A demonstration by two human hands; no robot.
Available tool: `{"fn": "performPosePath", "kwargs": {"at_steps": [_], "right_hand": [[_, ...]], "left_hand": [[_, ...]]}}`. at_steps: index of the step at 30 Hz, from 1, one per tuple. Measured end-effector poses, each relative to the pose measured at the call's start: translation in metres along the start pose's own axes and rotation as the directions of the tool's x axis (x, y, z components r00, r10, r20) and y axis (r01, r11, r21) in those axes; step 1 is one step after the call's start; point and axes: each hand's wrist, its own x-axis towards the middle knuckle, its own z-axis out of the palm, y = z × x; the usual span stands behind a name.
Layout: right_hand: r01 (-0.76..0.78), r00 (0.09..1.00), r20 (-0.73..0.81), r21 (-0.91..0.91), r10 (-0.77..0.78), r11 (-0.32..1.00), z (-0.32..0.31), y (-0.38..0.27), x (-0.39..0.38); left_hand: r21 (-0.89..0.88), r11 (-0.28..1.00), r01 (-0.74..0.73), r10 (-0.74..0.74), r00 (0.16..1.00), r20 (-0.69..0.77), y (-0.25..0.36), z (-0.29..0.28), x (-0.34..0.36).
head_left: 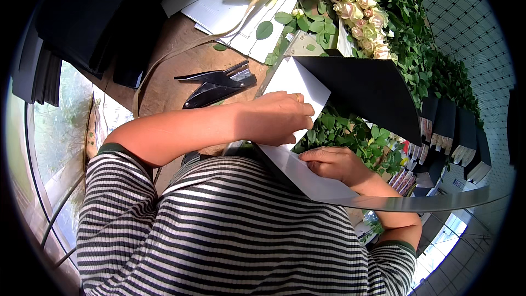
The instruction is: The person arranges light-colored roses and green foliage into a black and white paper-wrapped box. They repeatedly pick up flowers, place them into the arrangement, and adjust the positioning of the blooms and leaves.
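Observation:
A stiff sheet of wrapping card, white (307, 85) on one face and black (364, 85) on the other, stands partly folded in front of my body. My left hand (279, 118) reaches across from the left, fingers curled over the white face near the fold; the fingertips are partly hidden. Lower right, my right hand (335, 164) grips the near part of the card, thumb lying on the white side. A black plier-type stapler (219, 83) lies on the brown table just beyond my left forearm, touched by neither hand.
White paper sheets (224, 13) and a beige strap (186, 46) lie at the far left. Pale pink and cream roses (364, 13) with leafy stems (402, 38) line the back and right. Black-wrapped bundles (464, 131) stand at right, above a curved metal edge (427, 203).

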Motion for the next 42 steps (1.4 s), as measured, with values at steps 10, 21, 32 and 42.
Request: {"fn": "performPosePath", "kwargs": {"at_steps": [10,21,32,42], "right_hand": [[0.498,0.865,-0.431,0.669,-0.258,0.552,-0.099,-0.063,-0.05],[0.188,0.758,-0.65,0.279,0.042,0.942,-0.168,-0.004,-0.093],[-0.835,0.438,-0.799,-0.191,0.411,0.516,-0.144,0.255,-0.124],[-0.425,-0.4,-0.804,-0.263,-0.44,0.866,-0.263,0.019,-0.237]], "left_hand": [[0.467,0.881,-0.075,-0.091,0.942,0.323,0.016,0.01,0.017],[0.457,0.889,-0.024,-0.138,0.938,0.317,0.016,0.005,0.015],[0.393,0.919,-0.029,-0.103,0.945,0.311,0.02,-0.003,0.019],[0.437,0.896,-0.078,-0.072,0.946,0.316,0.018,0.001,0.022]]}}
